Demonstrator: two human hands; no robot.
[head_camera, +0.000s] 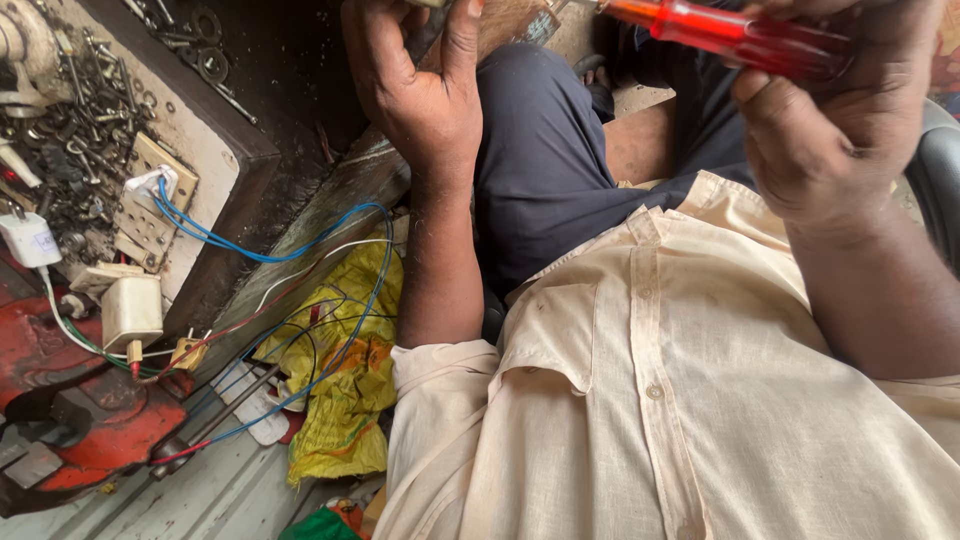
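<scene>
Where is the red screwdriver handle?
In the head view, the red screwdriver handle sits at the top right, gripped in the right hand, above the cream shirt.

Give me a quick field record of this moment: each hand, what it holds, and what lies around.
left hand: raised near the top edge, fingers curled on a small object that is mostly cut off; kind unclear
right hand: closed on a translucent red tool handle, probably a screwdriver; tip out of frame
clothing: cream shirt, dark trousers
left side: blue wires, white plug adapter, heap of metal nuts and bolts, yellow bag
</scene>
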